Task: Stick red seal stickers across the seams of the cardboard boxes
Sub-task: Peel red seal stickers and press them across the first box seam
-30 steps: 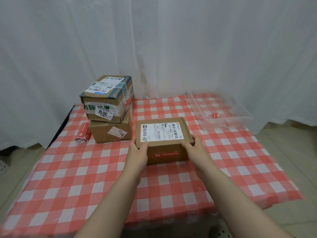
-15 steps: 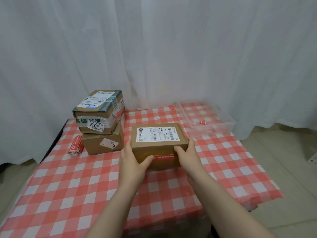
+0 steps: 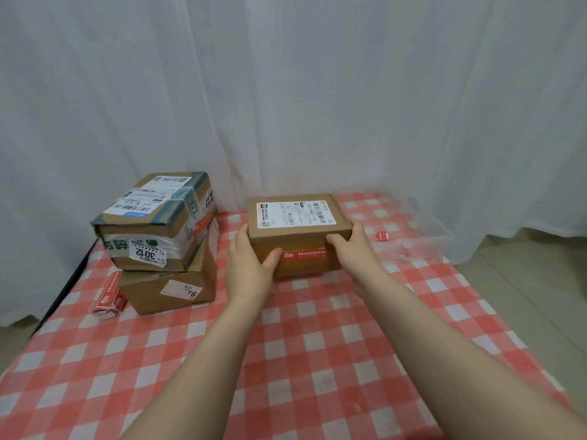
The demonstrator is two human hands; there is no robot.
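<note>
A flat brown cardboard box (image 3: 297, 231) with a white shipping label on top is held between both hands at the table's middle back. A red seal sticker (image 3: 305, 254) runs across its front face. My left hand (image 3: 251, 260) grips the box's left side, thumb on the front. My right hand (image 3: 354, 249) grips the right side, thumb on the front by the sticker's end. Whether the box touches the table is hidden. A bundle of red seal stickers (image 3: 109, 298) lies left of the stacked boxes.
Two taped cardboard boxes are stacked at the left, the upper box (image 3: 155, 223) on the lower box (image 3: 171, 290). A clear plastic tray (image 3: 416, 231) with small red sticker scraps sits at the back right. The red checked tablecloth (image 3: 317, 344) covers the table; white curtain behind.
The box, held in both hands, has shifted farther back on the table and my arms have stretched out. My head has tilted, so the table sits lower in view.
</note>
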